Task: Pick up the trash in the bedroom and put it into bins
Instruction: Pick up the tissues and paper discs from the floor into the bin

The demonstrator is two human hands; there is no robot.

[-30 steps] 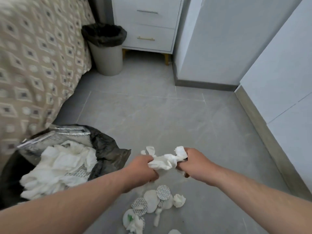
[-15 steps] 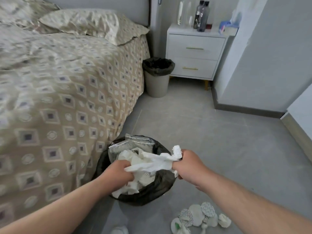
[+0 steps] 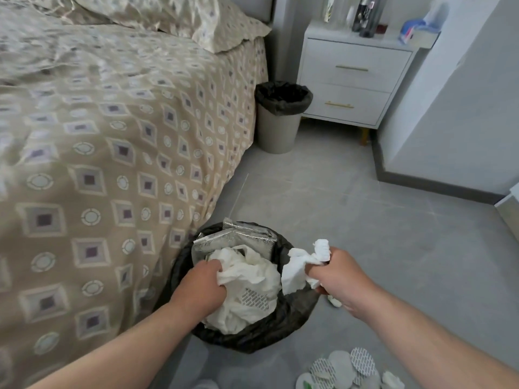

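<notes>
Left hand (image 3: pixel 203 284) is gripping crumpled tissues (image 3: pixel 252 273) inside the bin (image 3: pixel 266 335) at 6 o'clock, apparently packing them down, while right hand (image 3: pixel 337 279) is clenching a tissue wad (image 3: pixel 295 266) over its 3 o'clock rim for dropping.

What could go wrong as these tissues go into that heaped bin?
The bin is already heaped, so the tissue pile that the left hand grips may spill over. The right hand holds its tissue wad above the rim's edge; dropped there, it might land on the floor.
</notes>
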